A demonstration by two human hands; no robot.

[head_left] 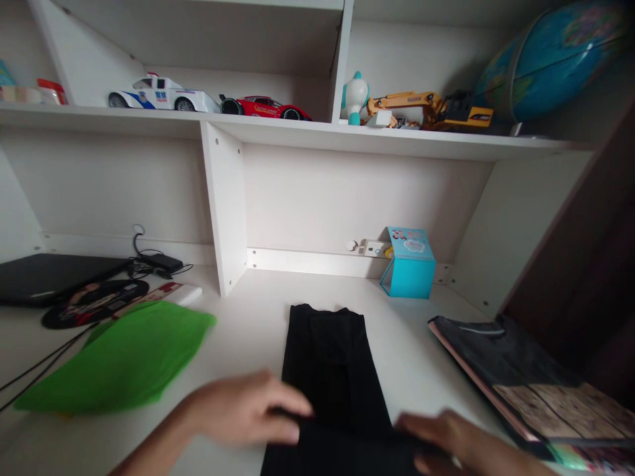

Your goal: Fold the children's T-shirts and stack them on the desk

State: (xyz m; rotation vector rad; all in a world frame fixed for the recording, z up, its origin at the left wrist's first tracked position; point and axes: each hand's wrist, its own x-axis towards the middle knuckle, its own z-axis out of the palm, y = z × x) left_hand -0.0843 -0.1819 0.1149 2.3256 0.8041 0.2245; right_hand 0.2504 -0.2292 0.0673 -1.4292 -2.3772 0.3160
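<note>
In the head view, the black cloth (330, 344) lies on the desk (243, 357), between the fingers of both hands and stretching out beyond them. Its long axis runs away from the person, nearly straight; the far end, with a shallow dip in its edge, points at the back panel (297, 205). The far part lies flat, while a dark band of cloth crosses that axis from one hand to the other. The left hand (243, 410) pinches the band's left end between thumb and fingers; the right hand (459, 436), blurred, has its thumb and fingers closed on the right end. Left of the left fingers lies the green cloth (129, 360); right of the right fingers, the stacked clothes (526, 370). Well beyond the right fingers stands the blue calendar (411, 274), near the panel.
</note>
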